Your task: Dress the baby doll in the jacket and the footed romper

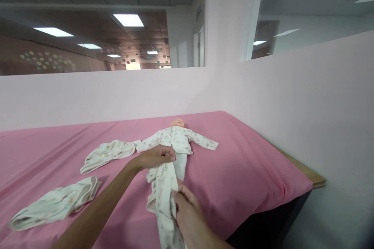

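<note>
A baby doll [178, 122] lies on its back on the pink cloth, wearing a white patterned top [178, 138] with both sleeves spread out. Below the top, its white lower body [181, 165] shows. My left hand [159, 155] pinches the upper end of a white printed garment [165, 194] beside the doll's lower body. Further down, my right hand [187, 204] has its thumb and fingers closed on the right edge of the same garment. The garment hangs or lies toward the near edge of the view; its lower end is cut off.
Two more folded white printed garments lie to the left, one farther back [109, 155] and one nearer [57, 204]. The pink cloth [230, 171] covers the table, whose wooden edge [304, 169] shows at the right. White walls with windows stand behind and to the right.
</note>
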